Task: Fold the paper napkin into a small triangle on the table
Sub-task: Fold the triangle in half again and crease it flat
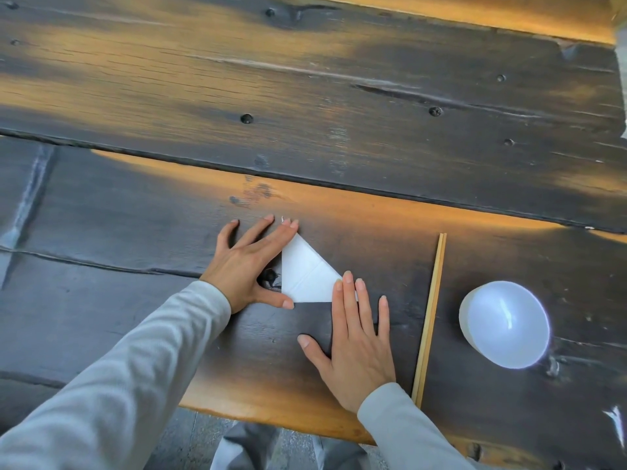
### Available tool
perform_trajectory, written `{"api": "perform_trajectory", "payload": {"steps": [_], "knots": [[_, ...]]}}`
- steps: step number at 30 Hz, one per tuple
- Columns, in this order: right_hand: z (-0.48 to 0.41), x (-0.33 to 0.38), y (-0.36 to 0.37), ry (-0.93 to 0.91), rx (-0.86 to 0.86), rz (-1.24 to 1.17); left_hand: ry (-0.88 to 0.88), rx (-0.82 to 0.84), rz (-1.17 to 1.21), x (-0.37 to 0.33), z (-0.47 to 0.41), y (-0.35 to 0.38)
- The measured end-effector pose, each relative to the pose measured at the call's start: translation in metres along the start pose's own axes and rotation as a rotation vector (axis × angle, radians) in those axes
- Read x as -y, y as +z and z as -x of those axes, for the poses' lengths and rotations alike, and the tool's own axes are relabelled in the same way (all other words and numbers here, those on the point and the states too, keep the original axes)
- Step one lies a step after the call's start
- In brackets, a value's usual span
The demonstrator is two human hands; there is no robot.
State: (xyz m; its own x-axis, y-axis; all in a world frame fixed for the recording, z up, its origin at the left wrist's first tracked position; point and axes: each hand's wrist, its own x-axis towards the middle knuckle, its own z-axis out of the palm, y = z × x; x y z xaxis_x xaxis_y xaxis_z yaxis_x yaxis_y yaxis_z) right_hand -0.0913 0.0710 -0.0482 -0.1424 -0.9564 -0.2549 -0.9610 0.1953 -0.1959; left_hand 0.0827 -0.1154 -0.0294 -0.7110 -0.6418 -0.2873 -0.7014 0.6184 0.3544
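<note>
A white paper napkin (307, 274) lies flat on the dark wooden table (135, 215), folded into a small triangle. My left hand (249, 262) rests flat beside it with fingers spread, fingertips at the triangle's top corner and thumb at its lower left corner. My right hand (356, 337) lies flat with fingers extended, its fingertips pressing the triangle's right corner. Neither hand grips the napkin.
A pair of wooden chopsticks (430, 317) lies to the right of my right hand, pointing away from me. A white bowl (505, 323) stands further right. The table's near edge (271, 420) runs just below my wrists, with my legs beneath.
</note>
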Motion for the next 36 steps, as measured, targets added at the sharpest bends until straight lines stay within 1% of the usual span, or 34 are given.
{"api": "perform_trajectory", "payload": {"steps": [8,14,17,21,23,27,30,36], "knots": [[0.001,0.000,-0.001,-0.004,0.004,0.009,-0.035,0.059,-0.101,0.001,-0.003,0.002],[0.002,-0.002,0.000,0.002,-0.003,0.015,-0.111,0.097,-0.164,-0.003,-0.002,0.004],[0.002,-0.002,-0.001,0.004,0.003,0.013,-0.119,0.110,-0.154,-0.002,-0.002,0.005],[0.000,0.006,-0.007,0.019,-0.014,-0.048,-0.104,0.109,-0.197,0.000,-0.002,0.009],[-0.003,0.018,-0.011,-0.019,-0.027,-0.078,-0.102,0.098,-0.207,0.001,-0.001,0.012],[-0.011,0.054,-0.013,-0.151,-0.004,-0.148,-0.095,0.073,-0.199,0.001,0.000,0.013],[-0.017,0.068,-0.009,-0.180,0.033,-0.144,-0.088,0.067,-0.207,0.002,0.001,0.014],[-0.011,0.036,-0.006,-0.157,0.069,-0.063,-0.102,0.080,-0.173,0.004,-0.002,0.016]]}}
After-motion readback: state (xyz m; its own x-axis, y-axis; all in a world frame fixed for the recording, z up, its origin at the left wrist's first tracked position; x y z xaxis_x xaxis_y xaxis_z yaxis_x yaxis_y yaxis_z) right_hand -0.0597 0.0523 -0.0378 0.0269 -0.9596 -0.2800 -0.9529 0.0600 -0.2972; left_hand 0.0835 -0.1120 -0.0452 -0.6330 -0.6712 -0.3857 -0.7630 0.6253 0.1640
